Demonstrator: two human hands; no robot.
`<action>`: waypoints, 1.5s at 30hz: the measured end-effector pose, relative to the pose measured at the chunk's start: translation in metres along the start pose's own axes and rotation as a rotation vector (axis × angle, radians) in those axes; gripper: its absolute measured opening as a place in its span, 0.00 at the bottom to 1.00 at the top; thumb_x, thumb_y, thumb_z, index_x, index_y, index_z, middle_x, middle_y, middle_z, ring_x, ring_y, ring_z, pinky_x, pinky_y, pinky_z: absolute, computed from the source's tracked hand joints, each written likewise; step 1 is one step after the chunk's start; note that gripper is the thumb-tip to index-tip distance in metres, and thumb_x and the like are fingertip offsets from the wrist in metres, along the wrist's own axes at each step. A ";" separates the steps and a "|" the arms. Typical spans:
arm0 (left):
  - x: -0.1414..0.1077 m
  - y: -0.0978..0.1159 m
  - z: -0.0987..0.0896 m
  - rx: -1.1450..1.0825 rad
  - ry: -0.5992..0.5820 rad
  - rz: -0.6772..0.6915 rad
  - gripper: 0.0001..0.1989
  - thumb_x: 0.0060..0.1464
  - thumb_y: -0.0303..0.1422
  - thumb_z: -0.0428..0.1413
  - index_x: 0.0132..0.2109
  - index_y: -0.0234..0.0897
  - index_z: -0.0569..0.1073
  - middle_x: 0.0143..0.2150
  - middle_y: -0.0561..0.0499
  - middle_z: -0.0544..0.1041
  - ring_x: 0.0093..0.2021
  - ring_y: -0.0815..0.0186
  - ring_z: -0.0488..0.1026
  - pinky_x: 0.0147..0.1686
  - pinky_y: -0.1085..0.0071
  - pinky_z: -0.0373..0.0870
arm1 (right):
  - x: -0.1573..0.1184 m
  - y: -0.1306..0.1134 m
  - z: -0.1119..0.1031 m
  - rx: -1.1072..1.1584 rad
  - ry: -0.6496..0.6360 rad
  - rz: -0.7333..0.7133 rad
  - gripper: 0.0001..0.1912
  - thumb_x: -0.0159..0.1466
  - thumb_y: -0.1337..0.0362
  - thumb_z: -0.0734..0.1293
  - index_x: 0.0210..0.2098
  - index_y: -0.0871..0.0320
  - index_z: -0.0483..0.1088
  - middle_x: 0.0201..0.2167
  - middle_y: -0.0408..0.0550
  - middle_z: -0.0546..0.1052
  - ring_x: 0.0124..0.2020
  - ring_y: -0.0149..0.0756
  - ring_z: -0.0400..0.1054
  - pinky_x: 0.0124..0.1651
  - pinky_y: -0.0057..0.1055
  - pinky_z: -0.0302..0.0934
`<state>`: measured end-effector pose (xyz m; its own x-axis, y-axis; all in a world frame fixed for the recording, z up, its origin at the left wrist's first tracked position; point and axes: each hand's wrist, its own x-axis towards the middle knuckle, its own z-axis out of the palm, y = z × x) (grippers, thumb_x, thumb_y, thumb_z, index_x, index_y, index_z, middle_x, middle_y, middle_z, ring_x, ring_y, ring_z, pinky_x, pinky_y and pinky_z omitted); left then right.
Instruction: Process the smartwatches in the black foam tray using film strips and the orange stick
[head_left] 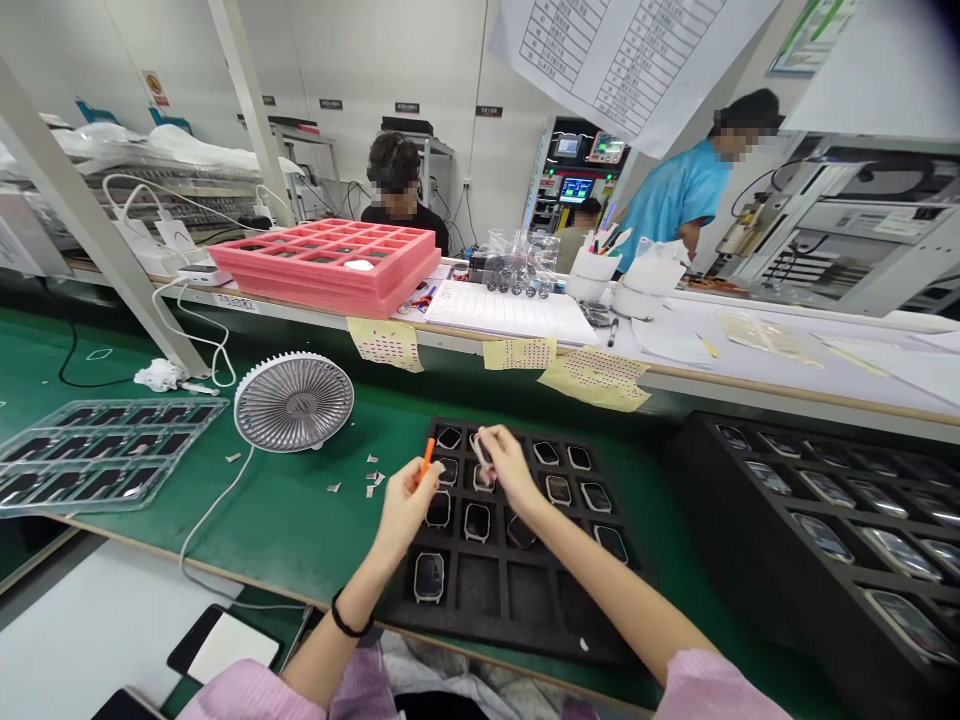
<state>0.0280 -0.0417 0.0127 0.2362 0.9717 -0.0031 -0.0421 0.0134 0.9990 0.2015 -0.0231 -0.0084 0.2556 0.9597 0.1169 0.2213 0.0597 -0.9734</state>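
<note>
My left hand [410, 497] is closed around a slim orange stick [428, 455] that points upward; its exact kind is not clear. Over the far rows of the black foam tray [491, 640], my right hand [510, 468] pinches a pale-rimmed watch case [481, 452], tilted on edge and partly covered by the fingers. Square watch cases with dark screens fill many of the tray's pockets, such as the watch case [429, 577] at the near left and another [477, 521] below my right hand. Several pockets in the near row hold nothing.
To the right stand stacked black foam trays [757, 540] with more watches. A round fan [294, 402] and small scraps [373, 478] lie left of the tray, beyond them a clear plastic tray [161, 480] of dark parts. Red foam trays [390, 285] sit on the shelf; two co-workers are behind.
</note>
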 end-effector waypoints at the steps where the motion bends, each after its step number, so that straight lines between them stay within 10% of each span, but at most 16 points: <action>1: 0.001 -0.003 -0.009 0.042 0.020 0.003 0.23 0.48 0.51 0.55 0.25 0.38 0.56 0.19 0.62 0.50 0.16 0.78 0.45 0.14 0.78 0.42 | 0.013 0.007 -0.011 -0.079 0.039 -0.022 0.19 0.62 0.45 0.58 0.30 0.54 0.61 0.19 0.36 0.63 0.17 0.27 0.56 0.19 0.24 0.52; 14: 0.006 -0.031 -0.077 0.550 0.106 -0.023 0.24 0.48 0.55 0.49 0.23 0.37 0.63 0.18 0.59 0.54 0.21 0.71 0.52 0.22 0.74 0.47 | 0.046 0.047 -0.079 -0.857 0.044 -0.012 0.06 0.63 0.63 0.60 0.35 0.59 0.67 0.40 0.57 0.70 0.47 0.48 0.62 0.47 0.40 0.53; 23: 0.010 -0.037 -0.090 0.837 0.187 -0.032 0.18 0.50 0.47 0.50 0.22 0.39 0.62 0.16 0.57 0.58 0.20 0.66 0.61 0.23 0.74 0.51 | 0.044 0.054 -0.109 -0.987 0.002 0.130 0.09 0.61 0.62 0.63 0.40 0.59 0.66 0.30 0.56 0.73 0.47 0.53 0.63 0.37 0.35 0.56; 31: 0.005 -0.021 -0.067 0.570 0.095 0.034 0.20 0.54 0.50 0.45 0.33 0.38 0.68 0.19 0.57 0.62 0.21 0.66 0.62 0.23 0.74 0.55 | 0.030 0.049 -0.110 -0.753 -0.021 0.062 0.10 0.62 0.61 0.61 0.43 0.55 0.64 0.27 0.46 0.73 0.31 0.40 0.70 0.31 0.30 0.56; 38: -0.010 0.007 0.013 0.097 -0.412 -0.101 0.22 0.54 0.53 0.48 0.34 0.36 0.67 0.18 0.62 0.54 0.14 0.77 0.47 0.13 0.79 0.44 | -0.014 -0.011 -0.057 0.601 -0.206 0.162 0.16 0.56 0.55 0.69 0.40 0.54 0.65 0.17 0.35 0.66 0.14 0.26 0.57 0.15 0.22 0.49; 45: -0.013 0.016 0.036 0.005 -0.443 -0.128 0.23 0.53 0.54 0.48 0.29 0.36 0.65 0.16 0.63 0.53 0.13 0.79 0.43 0.11 0.80 0.41 | -0.042 -0.043 -0.016 0.840 -0.287 0.257 0.16 0.59 0.53 0.68 0.27 0.56 0.61 0.13 0.32 0.61 0.08 0.22 0.50 0.09 0.20 0.46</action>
<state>0.0593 -0.0622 0.0307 0.6316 0.7677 -0.1081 0.0186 0.1243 0.9921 0.1967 -0.0700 0.0315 -0.0660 0.9956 -0.0666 -0.5937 -0.0929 -0.7993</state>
